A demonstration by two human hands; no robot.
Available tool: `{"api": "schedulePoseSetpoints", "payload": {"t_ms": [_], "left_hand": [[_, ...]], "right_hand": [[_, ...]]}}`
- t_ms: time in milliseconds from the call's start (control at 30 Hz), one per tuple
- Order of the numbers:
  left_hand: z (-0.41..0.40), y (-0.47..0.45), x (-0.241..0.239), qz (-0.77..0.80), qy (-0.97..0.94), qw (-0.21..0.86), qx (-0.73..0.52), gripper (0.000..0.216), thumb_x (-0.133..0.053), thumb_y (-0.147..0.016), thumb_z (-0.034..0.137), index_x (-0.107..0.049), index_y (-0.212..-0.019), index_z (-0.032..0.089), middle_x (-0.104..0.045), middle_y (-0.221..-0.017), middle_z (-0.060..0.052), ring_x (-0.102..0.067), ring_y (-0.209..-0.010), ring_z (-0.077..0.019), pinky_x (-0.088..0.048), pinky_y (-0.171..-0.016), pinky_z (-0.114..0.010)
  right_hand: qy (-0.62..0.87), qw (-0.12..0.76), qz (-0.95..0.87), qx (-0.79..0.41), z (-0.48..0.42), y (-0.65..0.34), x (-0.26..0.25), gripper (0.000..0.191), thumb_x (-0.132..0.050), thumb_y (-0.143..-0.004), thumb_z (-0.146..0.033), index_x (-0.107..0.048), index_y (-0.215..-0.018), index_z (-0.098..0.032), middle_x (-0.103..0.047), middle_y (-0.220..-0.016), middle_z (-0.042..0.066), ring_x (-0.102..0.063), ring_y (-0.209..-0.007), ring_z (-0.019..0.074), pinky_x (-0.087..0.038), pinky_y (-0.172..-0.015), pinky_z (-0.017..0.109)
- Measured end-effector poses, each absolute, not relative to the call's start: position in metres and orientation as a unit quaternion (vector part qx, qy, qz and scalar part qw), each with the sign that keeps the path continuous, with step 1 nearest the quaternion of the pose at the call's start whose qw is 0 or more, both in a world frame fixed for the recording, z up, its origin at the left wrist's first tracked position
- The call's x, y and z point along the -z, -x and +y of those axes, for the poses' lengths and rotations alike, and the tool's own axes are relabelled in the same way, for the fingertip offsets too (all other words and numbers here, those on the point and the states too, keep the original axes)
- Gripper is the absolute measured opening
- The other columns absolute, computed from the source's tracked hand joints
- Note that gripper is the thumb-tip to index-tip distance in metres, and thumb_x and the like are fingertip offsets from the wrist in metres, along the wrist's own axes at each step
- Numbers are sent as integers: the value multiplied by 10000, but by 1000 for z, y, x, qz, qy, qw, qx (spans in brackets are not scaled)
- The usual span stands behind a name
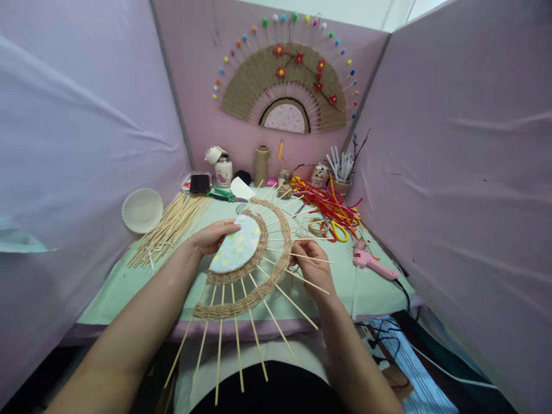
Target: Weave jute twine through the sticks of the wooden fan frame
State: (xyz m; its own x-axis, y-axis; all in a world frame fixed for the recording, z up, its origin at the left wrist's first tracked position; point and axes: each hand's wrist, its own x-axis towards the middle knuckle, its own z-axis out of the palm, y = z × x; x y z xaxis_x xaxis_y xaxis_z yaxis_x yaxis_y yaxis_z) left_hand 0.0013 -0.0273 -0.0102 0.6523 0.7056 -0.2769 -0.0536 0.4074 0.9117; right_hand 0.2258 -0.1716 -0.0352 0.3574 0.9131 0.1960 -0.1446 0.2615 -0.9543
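A half-made fan of thin bamboo sticks is tilted in front of me, with an inner and an outer woven twine band (285, 230) running across the sticks. Its centre is a pale blue half-disc (237, 246) with yellow spots. My left hand (213, 236) is closed on the straight edge of this half-disc, thumb on its face. At the outer band's right side, my right hand (314, 269) has its fingers pinched together on the twine (297, 277), which hangs in thin loops there. The fingertips partly hide the strand.
Loose bamboo sticks (175, 224) and a white dish (142, 210) lie left. Green-handled pliers (224, 195), red and yellow pipe cleaners (328, 201), yellow-handled scissors (340, 231) and a pink glue gun (374, 261) surround the fan. A finished fan (245, 86) hangs behind.
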Motion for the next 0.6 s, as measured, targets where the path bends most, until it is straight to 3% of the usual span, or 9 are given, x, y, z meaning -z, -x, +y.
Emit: {"api": "schedulePoseSetpoints", "payload": {"t_ms": [367, 600], "left_hand": [[-23, 7, 3, 407, -443, 746, -287, 213, -644, -760, 147, -665, -969, 116, -717, -676, -51, -642, -540, -153, -491, -490, -214], [-22, 17, -3, 428, -459, 721, -294, 238, -624, -771, 132, -674, -1002, 104, -713, -665, -55, -626, -512, -154, -499, -495, -229]], "right_hand": [[570, 624, -519, -130, -179, -246, 34, 241, -688, -786, -381, -599, -672, -188, -482, -555, -48, -422, -524, 108, -355, -516, 241], [540, 577, -613, -2, -185, -269, 27, 102, -598, -887, -270, -639, -823, -202, -614, -766, 10, -557, -721, 149, -443, -686, 284]]}}
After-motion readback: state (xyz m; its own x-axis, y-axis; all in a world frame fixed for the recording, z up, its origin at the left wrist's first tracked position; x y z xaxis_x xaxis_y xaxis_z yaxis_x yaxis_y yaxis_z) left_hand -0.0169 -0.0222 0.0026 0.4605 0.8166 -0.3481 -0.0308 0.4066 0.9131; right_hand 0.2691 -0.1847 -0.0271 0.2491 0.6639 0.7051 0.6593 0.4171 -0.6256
